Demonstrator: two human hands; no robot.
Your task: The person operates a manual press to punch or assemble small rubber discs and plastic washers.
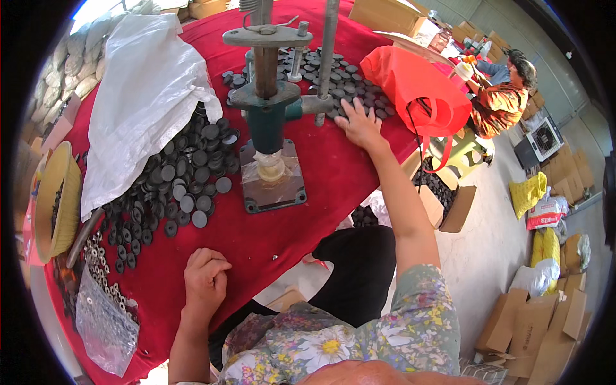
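My left hand [205,277] rests near the front edge of the red-covered table [321,186], fingers curled in, nothing visible in it. My right hand [360,123] reaches far across, fingers spread, touching the pile of black round caps [359,86] behind the press. A green hand press [269,109] stands in the middle on a metal base plate [273,186], with a small pale part under its ram. A second heap of black round caps [183,173] lies left of the press.
A white plastic sack [141,96] lies over the left heap. A woven basket [58,199], a metal rod, small metal washers [99,263] and a clear bag sit at the left edge. A red bag [417,90] hangs at right. Another person [504,96] sits beyond; cardboard boxes [539,321] cover the floor.
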